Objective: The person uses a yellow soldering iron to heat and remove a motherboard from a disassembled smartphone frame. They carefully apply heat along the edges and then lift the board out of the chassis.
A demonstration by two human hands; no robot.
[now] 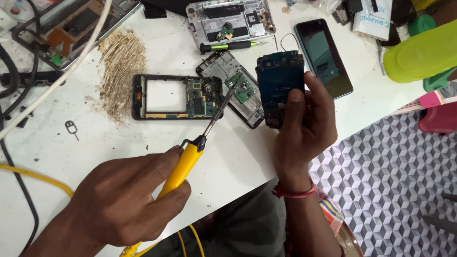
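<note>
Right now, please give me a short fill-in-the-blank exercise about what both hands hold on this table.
1. The left hand grips a soldering iron with a ____ handle.
2. The right hand holds a ____ circuit board.
3. A screwdriver with a black and ____ handle lies on the white table.

Missing words: yellow; blue; green

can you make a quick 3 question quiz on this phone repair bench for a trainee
1. True or false: the left hand holds a yellow-handled tool.
2. What does the right hand hold up? A) blue circuit board B) green bottle C) white cable
3. Fill in: the tool's metal tip points toward the black phone frame lying on the white ____.

Key
1. True.
2. A, the blue circuit board.
3. Table.
</note>
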